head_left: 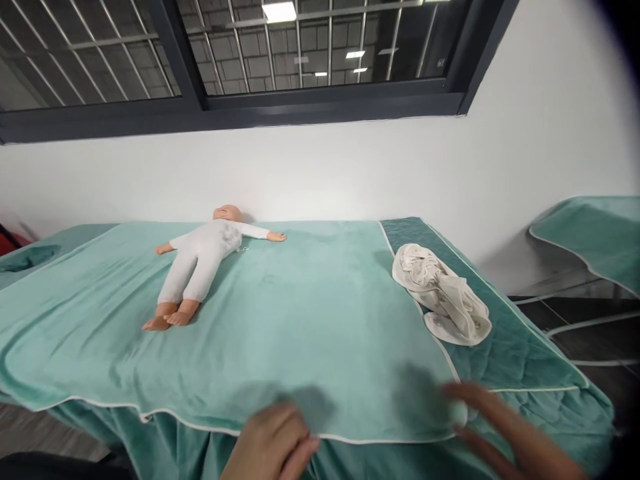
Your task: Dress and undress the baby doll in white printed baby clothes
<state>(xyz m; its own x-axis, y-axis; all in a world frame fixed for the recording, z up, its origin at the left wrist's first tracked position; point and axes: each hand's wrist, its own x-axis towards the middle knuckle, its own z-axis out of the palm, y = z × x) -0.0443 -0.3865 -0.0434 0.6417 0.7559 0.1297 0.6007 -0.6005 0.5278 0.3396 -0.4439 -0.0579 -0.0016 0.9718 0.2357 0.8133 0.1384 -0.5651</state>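
Observation:
A baby doll [205,250] in a white bodysuit lies on its back on the left part of a light green blanket [320,320], arms spread. My left hand [273,440] is over the blanket's near edge, its fingers curled in and nothing visible in it. Farther right, my right hand [510,433] is by the blanket's near right corner, its fingers apart and slightly blurred. It holds nothing. Beyond it, a crumpled white cloth [443,293] lies across the blanket's right border. Whether either hand touches the blanket, I cannot tell.
Under the blanket is a darker green quilted cover [520,353] on the bed. A barred window [320,53] is in the white wall behind. At the right stands a green-covered chair or stand [595,233] with metal legs.

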